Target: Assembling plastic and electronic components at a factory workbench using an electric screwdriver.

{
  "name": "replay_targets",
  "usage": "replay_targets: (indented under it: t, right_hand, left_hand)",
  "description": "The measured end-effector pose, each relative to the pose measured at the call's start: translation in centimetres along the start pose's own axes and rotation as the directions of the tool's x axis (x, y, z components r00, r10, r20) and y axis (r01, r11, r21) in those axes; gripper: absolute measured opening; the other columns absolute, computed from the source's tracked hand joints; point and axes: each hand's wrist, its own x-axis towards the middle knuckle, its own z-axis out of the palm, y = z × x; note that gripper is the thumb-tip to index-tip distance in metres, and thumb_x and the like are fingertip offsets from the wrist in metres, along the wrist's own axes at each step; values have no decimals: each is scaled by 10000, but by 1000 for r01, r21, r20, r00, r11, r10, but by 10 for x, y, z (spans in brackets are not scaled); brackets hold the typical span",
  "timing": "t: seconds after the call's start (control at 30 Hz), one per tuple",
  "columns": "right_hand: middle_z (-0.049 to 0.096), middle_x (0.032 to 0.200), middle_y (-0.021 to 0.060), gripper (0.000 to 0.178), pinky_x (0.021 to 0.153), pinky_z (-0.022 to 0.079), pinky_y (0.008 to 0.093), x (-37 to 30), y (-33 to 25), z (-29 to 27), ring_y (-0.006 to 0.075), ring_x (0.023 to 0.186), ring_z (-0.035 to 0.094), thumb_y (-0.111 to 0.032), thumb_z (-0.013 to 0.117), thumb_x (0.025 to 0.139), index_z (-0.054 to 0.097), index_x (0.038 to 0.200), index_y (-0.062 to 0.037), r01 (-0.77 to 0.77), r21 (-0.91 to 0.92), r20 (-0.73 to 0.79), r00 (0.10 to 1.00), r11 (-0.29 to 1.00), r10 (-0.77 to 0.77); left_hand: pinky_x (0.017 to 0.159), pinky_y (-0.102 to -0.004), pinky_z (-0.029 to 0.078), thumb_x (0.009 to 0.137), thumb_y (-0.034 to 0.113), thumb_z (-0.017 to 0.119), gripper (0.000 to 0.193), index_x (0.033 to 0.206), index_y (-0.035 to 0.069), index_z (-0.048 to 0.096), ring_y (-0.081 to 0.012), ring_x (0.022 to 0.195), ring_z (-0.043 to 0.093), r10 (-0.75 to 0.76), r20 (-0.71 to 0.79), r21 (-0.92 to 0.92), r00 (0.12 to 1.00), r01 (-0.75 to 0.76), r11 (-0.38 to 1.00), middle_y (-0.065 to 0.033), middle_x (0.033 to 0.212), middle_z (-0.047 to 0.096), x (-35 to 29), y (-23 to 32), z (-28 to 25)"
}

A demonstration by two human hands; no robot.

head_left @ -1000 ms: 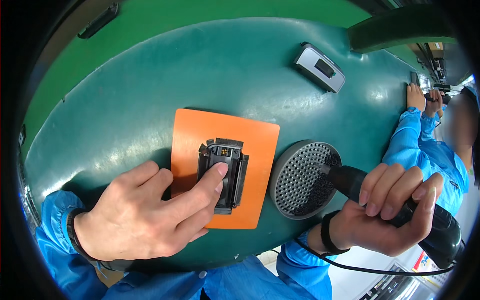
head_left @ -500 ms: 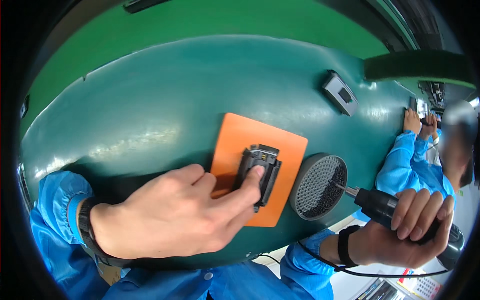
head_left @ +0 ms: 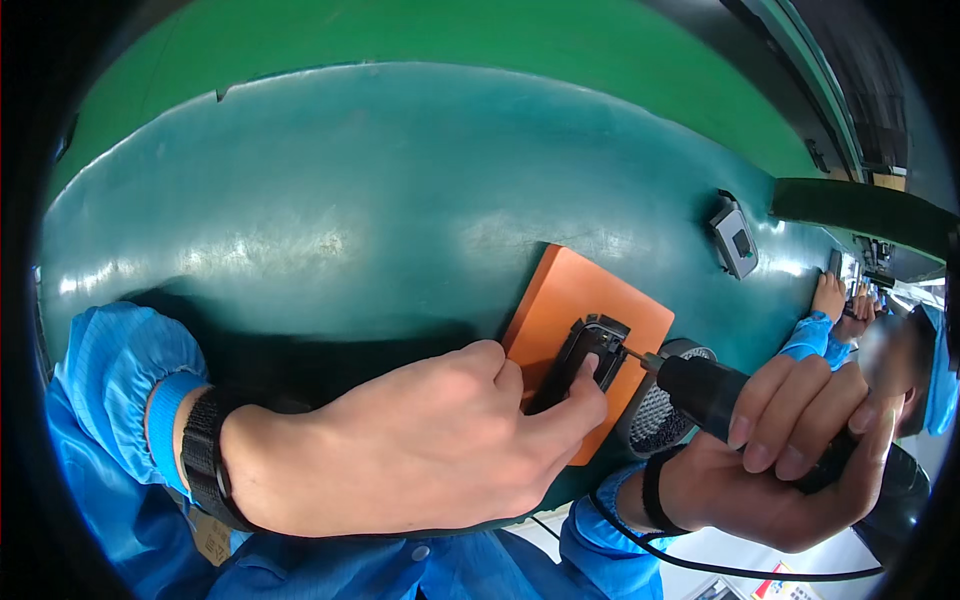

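On an orange block (head_left: 560, 285) lies a small black plastic housing (head_left: 567, 362), its upper end showing a framed opening. My left hand (head_left: 410, 440) holds the housing down, index fingertip pressed on its face; the thumb and other fingers are mostly hidden. In my right hand (head_left: 790, 445) is a black electric screwdriver (head_left: 702, 388), fingers wrapped round its body. Its thin bit points left and reaches the upper right end of the housing. Whether a screw sits on the tip is too small to tell. Partly behind the screwdriver stands a round grey dish (head_left: 650, 425) of dark screws.
A grey and black device (head_left: 735, 240) rests on the green table (head_left: 400, 180) at the far right. A cable (head_left: 740, 572) trails beneath my right forearm. At the right edge a co-worker in a blue sleeve (head_left: 810, 338) works at the same table.
The screwdriver bit has moved from the screw dish to the upper end of the housing. My left hand stays on the housing, with its index finger still pressed down. The whole view has shifted.
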Motion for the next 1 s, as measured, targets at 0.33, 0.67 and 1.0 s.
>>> replay_targets:
  t: [0.33, 0.67, 1.0]
  right_hand:
    - [317, 555, 8, 155, 390, 310, 242, 1, 6, 12, 89, 410, 297, -174, 416, 939, 423, 894, -26, -20, 97, -95, 995, 995, 30]
    - [308, 528, 5, 174, 358, 282, 238, -7, 10, 22, 84, 377, 271, -174, 384, 963, 418, 899, -16, 76, -44, -77, 994, 996, -80]
    - [337, 529, 8, 172, 381, 305, 254, -3, 17, 17, 89, 393, 301, -179, 353, 995, 399, 880, -59, 54, 63, -41, 998, 997, -51]
  left_hand:
    - [474, -231, 325, 818, 77, 585, 124, 822, -2, 681, -100, 492, 501, 12, 21, -6, 1000, -12, 1000, -91, 1059, 648, 0, -1, 0]
    - [494, -235, 342, 795, 96, 594, 163, 883, -4, 688, -101, 503, 510, -6, 5, 13, 1000, 6, 1000, -75, 1051, 647, -2, 2, 2]
    - [495, -231, 346, 774, 135, 602, 212, 927, 25, 701, -101, 495, 482, 6, 44, -4, 999, -6, 1000, -53, 1069, 651, 3, 1, -1]
